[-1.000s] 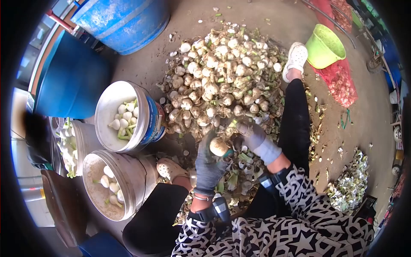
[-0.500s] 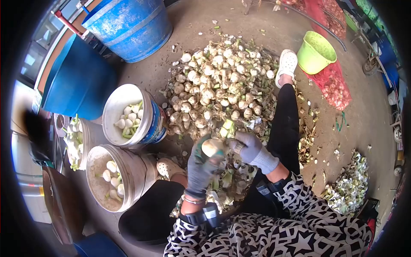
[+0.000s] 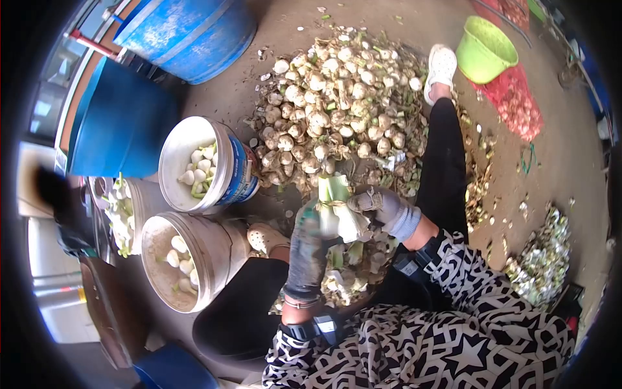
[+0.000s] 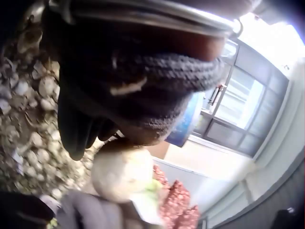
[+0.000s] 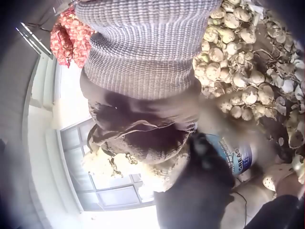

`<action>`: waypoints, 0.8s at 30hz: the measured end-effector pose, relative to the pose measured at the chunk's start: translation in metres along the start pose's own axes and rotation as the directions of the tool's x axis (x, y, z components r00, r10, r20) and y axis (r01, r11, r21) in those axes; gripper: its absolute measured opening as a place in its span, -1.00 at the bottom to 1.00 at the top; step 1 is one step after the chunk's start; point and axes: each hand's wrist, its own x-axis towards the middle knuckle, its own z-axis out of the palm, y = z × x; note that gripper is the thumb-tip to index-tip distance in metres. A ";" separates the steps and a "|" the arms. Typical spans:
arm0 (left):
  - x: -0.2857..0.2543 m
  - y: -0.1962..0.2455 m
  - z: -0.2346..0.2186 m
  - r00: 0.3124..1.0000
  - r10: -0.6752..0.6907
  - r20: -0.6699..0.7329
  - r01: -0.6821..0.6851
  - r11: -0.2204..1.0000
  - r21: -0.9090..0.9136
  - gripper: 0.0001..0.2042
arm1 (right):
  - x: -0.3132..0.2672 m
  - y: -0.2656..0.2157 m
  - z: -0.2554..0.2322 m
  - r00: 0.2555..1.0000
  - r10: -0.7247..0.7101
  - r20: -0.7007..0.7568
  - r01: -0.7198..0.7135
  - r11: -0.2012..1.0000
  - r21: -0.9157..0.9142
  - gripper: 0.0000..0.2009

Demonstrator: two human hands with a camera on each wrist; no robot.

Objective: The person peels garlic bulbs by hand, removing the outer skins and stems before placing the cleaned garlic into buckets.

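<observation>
My gloved left hand [image 3: 304, 243] holds a garlic bulb [image 4: 122, 171], round and pale in the left wrist view. Green and white outer skin [image 3: 340, 211] flares up from the bulb between both hands in the head view. The gloved right hand [image 3: 385, 211] pinches that skin at its right side, thumb uppermost. Just beyond the hands lies a big heap of unpeeled garlic [image 3: 343, 104], soil-stained, with roots and stalks on.
Left of the hands stand a white bucket with a blue label [image 3: 194, 126] and another white bucket [image 3: 155, 279], both holding peeled garlic. Blue tubs [image 3: 123, 123] stand behind. A green pail [image 3: 486, 48] is at upper right; peelings [image 3: 541, 259] lie at right.
The bulb, round and exposed on top before, has turned so its green and white skin now stands up between the hands. My right hand has moved in against the skin.
</observation>
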 end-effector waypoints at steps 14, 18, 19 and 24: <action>0.002 -0.018 -0.041 0.998 -0.022 0.053 0.056 0.535 -0.843 -0.65 | -0.036 -0.010 -0.026 0.988 0.156 0.012 -0.027 0.246 -0.969 -0.60; 0.004 -0.013 -0.038 0.996 0.049 0.069 0.009 0.752 -0.659 -0.59 | -0.037 -0.025 0.051 0.981 -0.190 0.047 0.056 0.038 -0.998 -0.62; 0.004 -0.013 -0.036 0.997 0.049 0.067 0.007 0.751 -0.661 -0.59 | -0.027 -0.021 0.060 0.981 -0.188 0.047 0.055 0.036 -0.998 -0.62; 0.008 -0.002 -0.039 0.990 0.044 -0.131 -0.097 0.898 -0.429 -0.37 | 0.008 0.004 0.064 0.900 -0.336 0.277 0.396 0.369 -0.841 -0.75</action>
